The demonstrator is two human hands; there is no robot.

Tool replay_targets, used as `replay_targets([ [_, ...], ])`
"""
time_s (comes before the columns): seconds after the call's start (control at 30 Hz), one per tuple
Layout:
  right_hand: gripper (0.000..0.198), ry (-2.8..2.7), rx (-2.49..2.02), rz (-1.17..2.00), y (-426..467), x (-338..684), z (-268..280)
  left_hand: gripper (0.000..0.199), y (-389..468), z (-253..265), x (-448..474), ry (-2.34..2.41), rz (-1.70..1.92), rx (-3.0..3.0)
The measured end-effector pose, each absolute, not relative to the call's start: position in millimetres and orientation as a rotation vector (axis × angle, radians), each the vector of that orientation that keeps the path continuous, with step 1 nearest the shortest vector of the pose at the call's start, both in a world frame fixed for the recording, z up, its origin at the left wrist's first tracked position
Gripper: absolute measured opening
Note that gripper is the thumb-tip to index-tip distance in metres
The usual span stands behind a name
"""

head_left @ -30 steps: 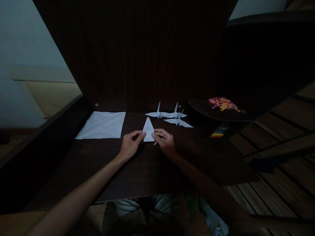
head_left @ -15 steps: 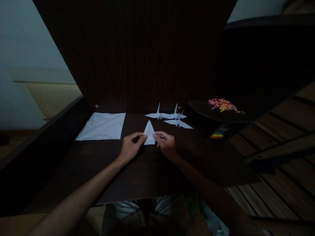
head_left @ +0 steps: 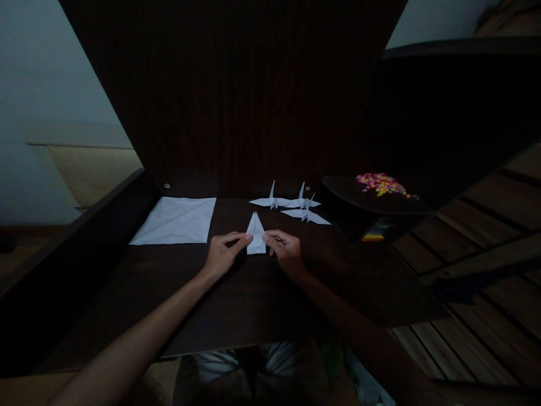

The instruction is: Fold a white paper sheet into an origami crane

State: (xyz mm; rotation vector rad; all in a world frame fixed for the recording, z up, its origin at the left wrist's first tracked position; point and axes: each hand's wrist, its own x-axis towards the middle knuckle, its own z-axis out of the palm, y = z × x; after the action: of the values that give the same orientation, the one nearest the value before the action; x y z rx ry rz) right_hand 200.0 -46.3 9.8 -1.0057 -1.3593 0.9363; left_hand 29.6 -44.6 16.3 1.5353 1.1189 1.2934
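Head view: compared with a moment ago, the folded paper [head_left: 256, 243] has come slightly nearer the front edge of the desk [head_left: 211, 316]; its narrow, split-tipped shape looks the same, so the folds appear no further on. The left hand [head_left: 222, 252] pinches its left side between thumb and fingers, the right hand [head_left: 288, 251] its right side likewise. Three paper birds [head_left: 306, 215] sit near the back edge; a creased sheet [head_left: 175, 221] lies towards the back left corner.

bare hands [head_left: 222, 255], slim bare forearms [head_left: 169, 314], creased greyish trousers [head_left: 215, 363]
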Motion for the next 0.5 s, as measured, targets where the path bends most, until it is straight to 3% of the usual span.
replay_targets([
  [0.5, 0.02, -1.271, -0.981, 1.189, -41.2, 200.6, 7.4, 0.025, -44.3, 12.3, 33.1, 1.07, 1.282, 1.172],
])
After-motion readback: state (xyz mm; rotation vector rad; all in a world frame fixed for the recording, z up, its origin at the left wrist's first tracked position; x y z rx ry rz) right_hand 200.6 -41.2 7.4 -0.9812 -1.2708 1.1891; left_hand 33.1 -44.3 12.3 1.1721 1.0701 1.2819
